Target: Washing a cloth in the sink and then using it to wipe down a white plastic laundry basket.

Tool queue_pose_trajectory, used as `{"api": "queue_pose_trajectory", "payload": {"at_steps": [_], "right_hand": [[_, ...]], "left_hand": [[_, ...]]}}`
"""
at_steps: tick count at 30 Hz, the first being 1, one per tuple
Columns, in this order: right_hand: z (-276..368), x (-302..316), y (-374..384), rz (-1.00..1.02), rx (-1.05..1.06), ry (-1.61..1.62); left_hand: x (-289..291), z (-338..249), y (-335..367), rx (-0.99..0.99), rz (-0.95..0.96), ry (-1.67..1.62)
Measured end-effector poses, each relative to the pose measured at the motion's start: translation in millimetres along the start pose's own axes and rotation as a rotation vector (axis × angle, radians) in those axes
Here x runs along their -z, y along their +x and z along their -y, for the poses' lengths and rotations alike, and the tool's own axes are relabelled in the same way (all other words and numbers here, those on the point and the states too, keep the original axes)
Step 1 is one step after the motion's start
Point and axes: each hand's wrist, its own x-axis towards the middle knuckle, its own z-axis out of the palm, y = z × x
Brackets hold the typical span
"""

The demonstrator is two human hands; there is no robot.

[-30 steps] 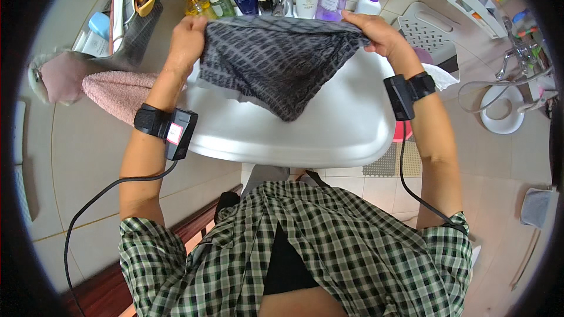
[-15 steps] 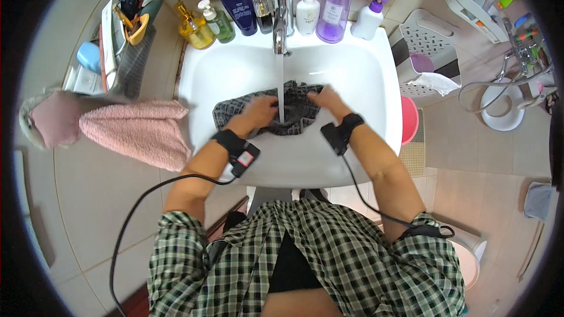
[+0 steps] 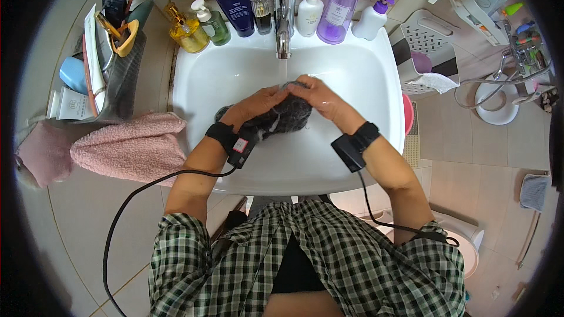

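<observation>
A wet, dark grey patterned cloth (image 3: 292, 116) is bunched up in the white sink (image 3: 358, 73), below the chrome tap (image 3: 284, 17). My left hand (image 3: 258, 104) is closed on the upper part of the cloth. Close beside it, my right hand (image 3: 317, 95) grips the same upper edge, fingers curled over the fabric. The two hands nearly meet at the bunched top. Water falls from the spout just behind them, where its lower end is hidden. Part of the cloth hangs below my hands and reaches left behind my left wrist.
Bottles and a dark blue tube (image 3: 236, 9) line the sink's back edge, among them a purple pump bottle (image 3: 336, 17). On the left hang a pink towel (image 3: 129, 147) and a holder (image 3: 126, 85) of toiletries. A perforated basket (image 3: 426, 41) stands right. Cables trail from both wrists.
The cloth was spread out under the stream; now it is gathered into a bunch. My hands have come together, the right one moving left, and both now grip it.
</observation>
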Motion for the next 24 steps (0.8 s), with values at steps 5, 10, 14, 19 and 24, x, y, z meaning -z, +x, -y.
{"api": "queue_pose_trajectory", "payload": {"at_steps": [5, 10, 14, 19, 24], "right_hand": [[35, 6, -20, 0.036, 0.148, 0.097], [-4, 36, -17, -0.295, -0.146, 0.071], [-67, 21, 1, -0.190, -0.432, 0.213], [-53, -14, 19, 0.080, -0.222, 0.804], [-53, -5, 35, 0.183, -0.005, 0.827]], "left_hand": [[10, 57, 9, 0.019, -0.325, 0.756], [-1, 21, 4, -0.254, -0.335, -0.436], [-23, -17, 1, -0.212, -0.332, -0.749], [-17, -27, 1, -0.346, -0.496, -0.817], [-32, -11, 24, -0.295, -0.675, 0.073]]}}
